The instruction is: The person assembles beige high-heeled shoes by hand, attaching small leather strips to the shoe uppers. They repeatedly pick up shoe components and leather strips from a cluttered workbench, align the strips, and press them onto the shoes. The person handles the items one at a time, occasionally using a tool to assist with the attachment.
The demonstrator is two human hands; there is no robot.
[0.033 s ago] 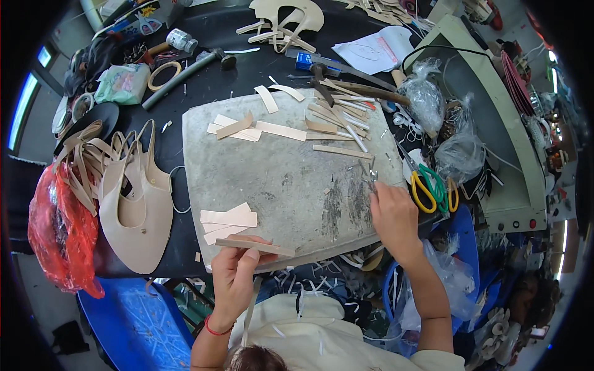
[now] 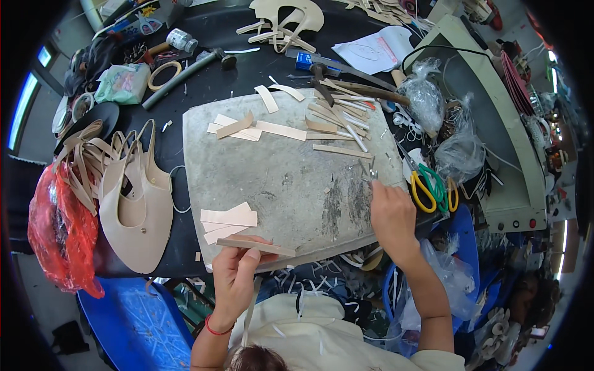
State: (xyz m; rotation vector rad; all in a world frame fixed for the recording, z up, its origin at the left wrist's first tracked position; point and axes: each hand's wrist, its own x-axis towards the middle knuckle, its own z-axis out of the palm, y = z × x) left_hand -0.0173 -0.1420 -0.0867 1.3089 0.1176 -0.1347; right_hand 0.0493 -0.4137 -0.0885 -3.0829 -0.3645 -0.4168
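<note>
My left hand pinches a narrow beige leather strip at the near left edge of a grey stone slab. Just beyond it, several short pale strips lie fanned in a small pile. At the slab's right side my right hand has its fingers closed, with the tips down by some small metal bits. What those fingers hold, if anything, is hidden. More beige strips are heaped at the far right of the slab, beside a hammer.
Beige shoe uppers and a red plastic bag lie left of the slab. Yellow-handled scissors and green-handled scissors rest at the right, near clear plastic bags. Another hammer lies far left. A blue bin stands below.
My right hand has shifted very slightly toward me by the metal bits. My left hand and its strip are practically still.
</note>
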